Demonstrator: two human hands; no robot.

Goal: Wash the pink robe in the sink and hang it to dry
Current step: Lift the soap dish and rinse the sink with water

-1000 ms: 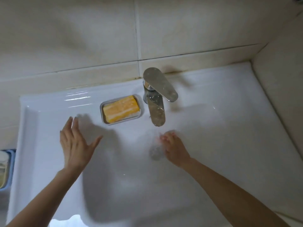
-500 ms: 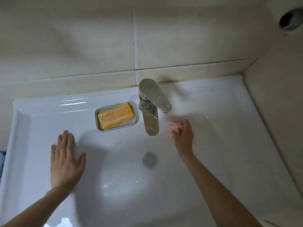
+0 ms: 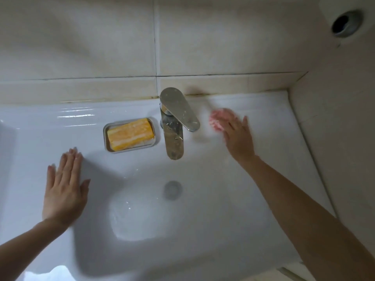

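Sink (image 3: 253,179), white, fills the view below tiled walls; no pink robe shows anywhere. A chrome faucet (image 3: 174,126) stands at the middle of the back ledge, its spout over the basin and grey drain (image 3: 172,190). Just left of it a soap dish (image 3: 129,135) holds a yellow bar (image 3: 130,133). The left hand (image 3: 65,189) lies flat, fingers spread, on the left rim, holding nothing. The right hand (image 3: 236,134), blurred, reaches over the back right ledge beside the faucet handle, fingers on a small pink thing (image 3: 216,121); whether it grips it I cannot tell.
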